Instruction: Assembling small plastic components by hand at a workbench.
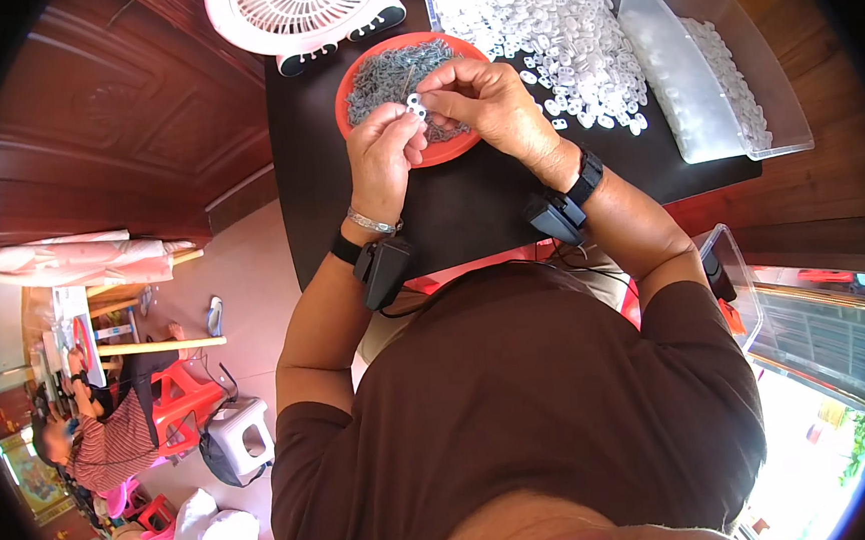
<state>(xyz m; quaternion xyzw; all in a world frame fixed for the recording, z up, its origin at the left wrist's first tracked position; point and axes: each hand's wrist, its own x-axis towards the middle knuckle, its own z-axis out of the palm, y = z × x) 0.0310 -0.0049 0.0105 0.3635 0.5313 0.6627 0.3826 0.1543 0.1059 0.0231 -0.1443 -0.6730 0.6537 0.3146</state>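
My left hand pinches a small white plastic piece with round dark holes, held over the red bowl. Close beside it, my right hand has its thumb and forefinger pressed together at the piece's edge. What lies between those fingertips is too small to make out. Below both hands, the bowl holds a heap of thin grey metal parts, like screws or nails. Many loose white plastic pieces are heaped on the black table, just beyond my right hand.
A pink-and-white fan stands at the far left of the table. At the right edge is a translucent bin with more white pieces. Black devices are strapped to my wrists. Away to the left, a person sits near red stools.
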